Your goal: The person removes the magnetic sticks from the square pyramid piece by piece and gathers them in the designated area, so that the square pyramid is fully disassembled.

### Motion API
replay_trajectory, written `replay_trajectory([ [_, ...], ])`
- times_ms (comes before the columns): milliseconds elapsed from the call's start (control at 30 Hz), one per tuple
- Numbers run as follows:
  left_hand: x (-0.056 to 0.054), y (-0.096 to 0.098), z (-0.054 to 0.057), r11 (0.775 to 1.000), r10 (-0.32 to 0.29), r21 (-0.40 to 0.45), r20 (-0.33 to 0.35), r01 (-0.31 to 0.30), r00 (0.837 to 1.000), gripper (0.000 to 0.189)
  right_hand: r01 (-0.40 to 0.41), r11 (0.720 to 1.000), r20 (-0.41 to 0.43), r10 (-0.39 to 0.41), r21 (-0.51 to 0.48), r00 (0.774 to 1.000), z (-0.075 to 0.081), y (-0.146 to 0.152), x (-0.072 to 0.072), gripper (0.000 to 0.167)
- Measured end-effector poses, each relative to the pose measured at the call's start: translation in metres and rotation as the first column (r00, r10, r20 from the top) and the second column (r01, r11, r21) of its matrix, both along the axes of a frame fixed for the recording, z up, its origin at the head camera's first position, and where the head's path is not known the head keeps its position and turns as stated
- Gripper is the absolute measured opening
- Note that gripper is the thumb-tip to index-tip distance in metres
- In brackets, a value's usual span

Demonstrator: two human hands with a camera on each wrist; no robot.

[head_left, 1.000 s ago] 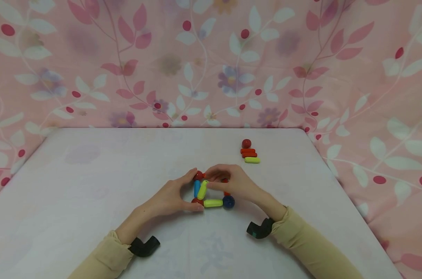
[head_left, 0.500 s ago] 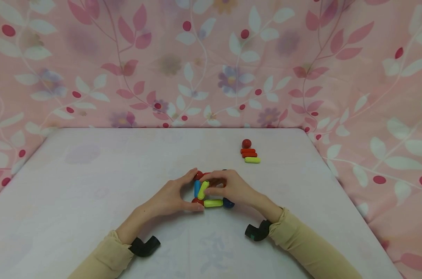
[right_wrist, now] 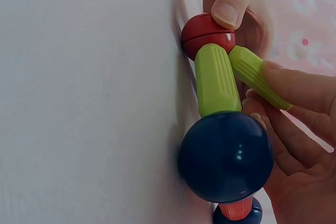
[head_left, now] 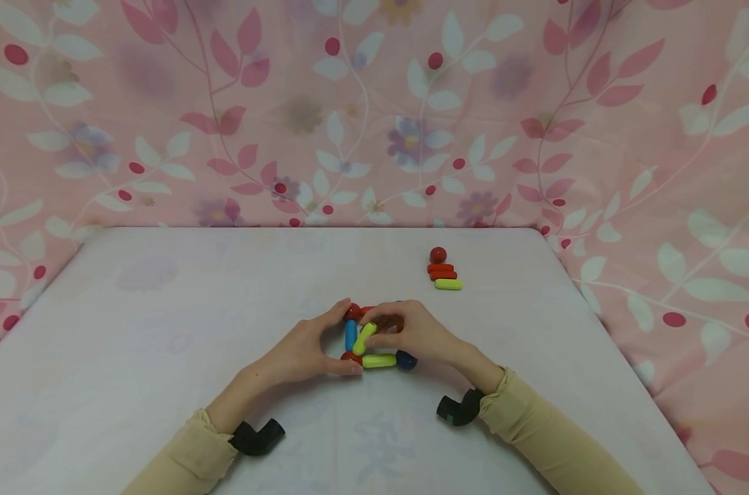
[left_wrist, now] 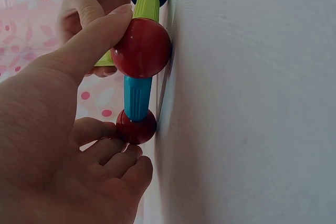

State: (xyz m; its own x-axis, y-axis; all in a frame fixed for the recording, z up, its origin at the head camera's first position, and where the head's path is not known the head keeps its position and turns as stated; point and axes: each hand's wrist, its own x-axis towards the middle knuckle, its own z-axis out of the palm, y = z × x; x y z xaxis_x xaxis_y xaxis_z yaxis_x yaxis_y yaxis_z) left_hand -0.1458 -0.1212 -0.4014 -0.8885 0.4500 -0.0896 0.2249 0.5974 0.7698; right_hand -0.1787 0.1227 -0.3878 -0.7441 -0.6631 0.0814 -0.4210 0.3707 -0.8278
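Observation:
A square of magnetic rods and balls lies on the table before me in the head view. My left hand (head_left: 294, 352) holds its left side, the thumb on the near red ball (left_wrist: 143, 48) and fingertips at the far red ball (left_wrist: 136, 128). Between these balls runs a blue rod (head_left: 350, 335). A yellow-green rod (right_wrist: 216, 80) joins the near red ball to a navy ball (right_wrist: 226, 156). My right hand (head_left: 420, 337) pinches a second yellow-green rod (right_wrist: 257, 77), which slants up from the near red ball. This hand hides much of the square's right side.
Farther back on the white table (head_left: 226, 275) lie a loose red ball (head_left: 438, 255), two red rods (head_left: 442, 271) and a yellow-green rod (head_left: 449, 284). A floral cloth (head_left: 374, 137) hangs behind the table and along its sides.
My right hand has shifted slightly left and down over the square. The pinched yellow-green rod now leans a little more to the right. My left hand has stayed in place.

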Motion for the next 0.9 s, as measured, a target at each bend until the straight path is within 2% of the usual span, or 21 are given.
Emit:
replay_trajectory([
  [333,0.0002,-0.0002,0.0003,1.0,0.004,0.009,0.011,-0.004,1.0,0.111,-0.008,1.0,0.029,0.008,0.007,1.0,-0.0041,0.0036,-0.0038,0.024],
  [567,0.0006,-0.0002,0.0008,1.0,0.001,0.008,0.01,-0.002,1.0,0.11,-0.008,1.0,0.056,0.006,0.021,0.998,-0.0037,0.0055,-0.0045,0.027],
  [900,0.0007,0.0001,0.0017,1.0,0.009,0.006,0.018,-0.009,1.0,0.11,-0.047,0.999,0.078,0.046,0.005,0.996,-0.0011,0.0084,-0.0059,0.017],
])
